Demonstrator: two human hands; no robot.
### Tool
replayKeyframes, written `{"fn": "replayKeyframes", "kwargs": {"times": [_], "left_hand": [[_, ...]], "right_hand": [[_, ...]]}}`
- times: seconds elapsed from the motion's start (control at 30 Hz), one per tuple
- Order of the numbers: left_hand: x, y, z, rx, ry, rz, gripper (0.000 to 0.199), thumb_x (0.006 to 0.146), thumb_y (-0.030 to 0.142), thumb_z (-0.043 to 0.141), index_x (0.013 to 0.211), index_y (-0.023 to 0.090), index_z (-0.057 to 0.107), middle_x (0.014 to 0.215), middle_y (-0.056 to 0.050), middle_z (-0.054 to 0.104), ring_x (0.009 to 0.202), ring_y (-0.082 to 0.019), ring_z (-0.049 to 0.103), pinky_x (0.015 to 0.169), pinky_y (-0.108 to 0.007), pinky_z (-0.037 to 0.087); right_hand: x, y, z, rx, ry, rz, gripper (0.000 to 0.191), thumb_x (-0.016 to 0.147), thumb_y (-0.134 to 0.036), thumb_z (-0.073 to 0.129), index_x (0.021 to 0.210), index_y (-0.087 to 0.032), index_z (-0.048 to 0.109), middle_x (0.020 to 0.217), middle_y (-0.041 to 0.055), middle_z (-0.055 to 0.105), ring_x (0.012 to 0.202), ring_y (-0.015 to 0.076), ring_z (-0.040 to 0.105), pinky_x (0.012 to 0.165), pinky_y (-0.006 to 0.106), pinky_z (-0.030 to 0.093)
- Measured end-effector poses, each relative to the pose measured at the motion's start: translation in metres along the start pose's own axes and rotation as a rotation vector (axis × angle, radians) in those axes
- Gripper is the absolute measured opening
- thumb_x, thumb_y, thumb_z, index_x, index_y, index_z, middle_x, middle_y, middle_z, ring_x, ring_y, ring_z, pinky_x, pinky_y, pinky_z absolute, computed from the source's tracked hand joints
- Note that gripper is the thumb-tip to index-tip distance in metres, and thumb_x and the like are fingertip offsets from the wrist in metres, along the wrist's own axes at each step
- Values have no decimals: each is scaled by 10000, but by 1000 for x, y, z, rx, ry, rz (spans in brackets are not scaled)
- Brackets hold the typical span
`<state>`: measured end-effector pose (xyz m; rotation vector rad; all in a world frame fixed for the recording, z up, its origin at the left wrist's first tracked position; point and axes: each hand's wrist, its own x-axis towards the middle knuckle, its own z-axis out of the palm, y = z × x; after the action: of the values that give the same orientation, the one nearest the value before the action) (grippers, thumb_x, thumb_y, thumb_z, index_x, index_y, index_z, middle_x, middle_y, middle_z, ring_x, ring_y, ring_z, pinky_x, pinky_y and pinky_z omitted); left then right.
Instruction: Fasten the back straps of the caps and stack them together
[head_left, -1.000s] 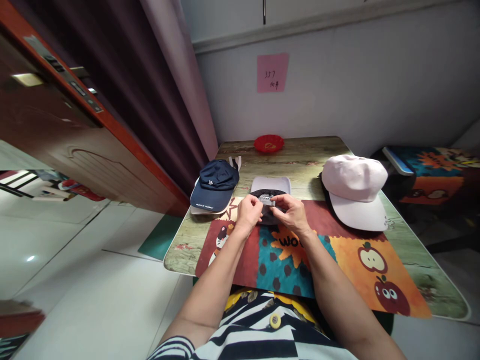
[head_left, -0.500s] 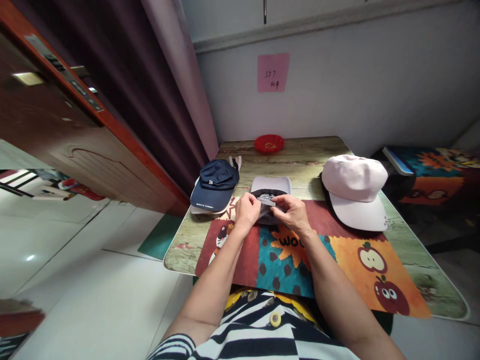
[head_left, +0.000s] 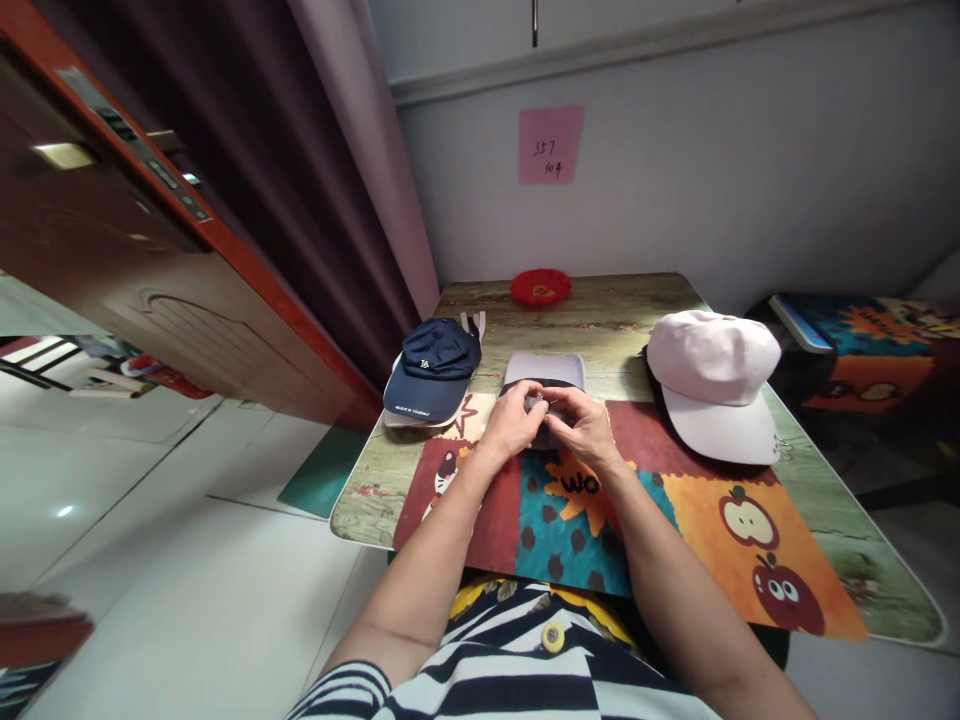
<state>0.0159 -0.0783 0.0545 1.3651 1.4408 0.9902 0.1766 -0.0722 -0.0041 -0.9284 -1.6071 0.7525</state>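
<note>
Head view. Item: one grey-brimmed cap (head_left: 546, 369), lying on the surface (head_left: 607, 328) and the near patterned mat (head_left: 574, 540), brim pointing away from the person, dark underside partly showing between the hands. Flanking it, well apart: a navy cap (head_left: 427, 385) to the left, a pale pink cap (head_left: 709, 365) to the right.

Possible faults, as judged: a small part at the cap's rear could slip from the fingertips, being slight and mostly covered by them; uneven pulling could twist the band or drag the light cap askew, nothing but the hands appearing to steady it. Overlapping fingers could also hide a misalignment.

Pose: left hand (head_left: 514, 422), back upward, fingers curled inward, thumb and forefinger pinching at the rear edge. Right hand (head_left: 586, 424), opposite, fingers bent, thumb below, likewise pinching; exact piece gripped not discernible. Fingertips nearly meeting; both forearms reaching forward, converging.
</note>
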Motion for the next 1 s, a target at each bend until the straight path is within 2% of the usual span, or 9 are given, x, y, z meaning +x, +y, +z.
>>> {"fn": "replayKeyframes", "kwargs": {"times": [0.07, 0.13, 0.3, 0.43, 0.5, 0.67, 0.87, 1.0], "left_hand": [[1, -5, 2, 53, -107, 33, 239, 810, 297, 653, 1022, 189, 674, 696, 3, 620, 471, -116, 541, 435, -216, 422], [3, -9, 0, 57, -144, 78, 217, 822, 318, 635, 989, 182, 663, 693, 9, 604, 489, -106, 544, 427, -195, 429], [4, -13, -10, -62, -222, 64, 252, 818, 355, 659, 992, 172, 644, 657, 41, 559, 505, -79, 518, 459, -173, 464], [2, -11, -13, -107, -302, 55, 291, 800, 359, 687, 1013, 164, 651, 702, 33, 574, 520, -78, 521, 468, -184, 464], [1, -10, -14, -121, -332, 49, 299, 794, 364, 700, 1007, 160, 652, 673, 40, 558, 503, -78, 501, 453, -183, 426], [1, -12, -13, -141, -324, 18, 282, 794, 386, 711, 928, 146, 649, 557, 72, 468, 464, -62, 389, 450, -183, 291], [3, -13, -15, -123, -310, 18, 272, 764, 400, 718, 811, 148, 627, 601, 64, 491, 516, -67, 391, 512, -202, 294], [3, -15, -16, -51, -305, 90, 260, 778, 397, 702, 860, 157, 645, 680, 45, 556, 581, -91, 466, 569, -215, 359]], "right_hand": [[0, 2, -1, 7, 10, 15, 347, 829, -252, 673, 1176, -239, 691, 1108, 69, 737, 936, 212, 707, 857, 356, 571], [0, 3, -4, -24, 0, 34, 315, 837, -286, 677, 1147, -232, 698, 1103, 69, 744, 946, 220, 708, 862, 355, 560], [2, -1, -10, -128, -90, 109, 215, 873, -400, 650, 923, -204, 726, 876, 36, 746, 811, 207, 676, 769, 319, 508], [2, -4, -10, -12, -112, 180, 219, 869, -402, 628, 852, -193, 692, 783, 8, 680, 712, 167, 601, 664, 267, 458], [1, -5, -9, 62, -93, 234, 221, 851, -410, 637, 818, -195, 673, 743, -1, 647, 673, 156, 568, 624, 254, 445], [0, -6, -5, 187, -2, 352, 229, 799, -423, 673, 749, -202, 647, 662, -15, 591, 596, 141, 506, 555, 241, 426], [-1, -5, -4, 255, 10, 358, 211, 794, -399, 675, 731, -203, 633, 646, -25, 566, 577, 130, 483, 560, 240, 427], [0, -6, -6, 188, -41, 298, 225, 802, -411, 682, 748, -196, 646, 670, -14, 571, 608, 133, 492, 563, 236, 413]]}}
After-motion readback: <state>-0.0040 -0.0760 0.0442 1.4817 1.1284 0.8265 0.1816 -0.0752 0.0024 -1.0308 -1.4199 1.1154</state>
